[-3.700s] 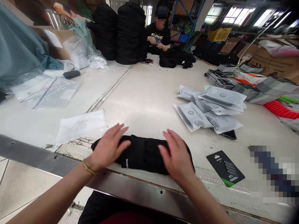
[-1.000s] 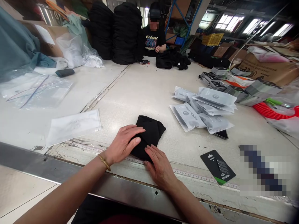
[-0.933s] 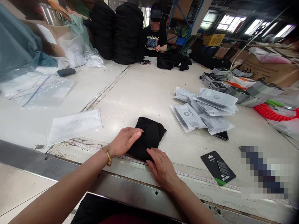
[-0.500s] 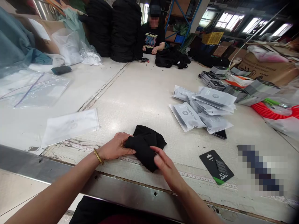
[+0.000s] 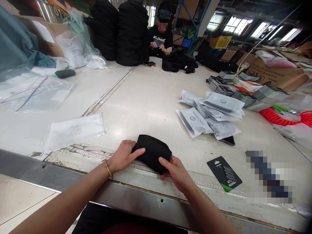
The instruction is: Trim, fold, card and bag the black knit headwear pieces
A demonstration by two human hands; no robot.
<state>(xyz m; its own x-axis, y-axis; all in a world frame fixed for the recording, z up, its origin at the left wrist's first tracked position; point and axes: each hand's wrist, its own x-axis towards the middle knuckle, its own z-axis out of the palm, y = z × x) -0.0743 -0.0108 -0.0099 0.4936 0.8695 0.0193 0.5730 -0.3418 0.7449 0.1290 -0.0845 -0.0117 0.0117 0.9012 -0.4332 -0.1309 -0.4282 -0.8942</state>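
Observation:
A black fabric bundle (image 5: 152, 154), folded into a compact roll, lies on the white work table (image 5: 143, 104) close to its near edge. My left hand (image 5: 123, 156), wearing a gold bangle, grips the bundle's left end. My right hand (image 5: 175, 174) holds its lower right end, with the fingers curled over the cloth. The bundle's underside is hidden.
A flat white bag (image 5: 74, 133) lies left of my hands, and a pile of grey printed bags (image 5: 209, 113) lies to the right. A black card (image 5: 224, 174) lies nearby. A measuring tape (image 5: 90, 153) runs along the metal-edged table. A seated person (image 5: 161, 39) works beyond stacks of black garments (image 5: 131, 35).
The black cloth has gone from a long flat shape to a folded square, then to a tighter, rounded bundle. Both hands have moved from pressing it flat to gripping its ends.

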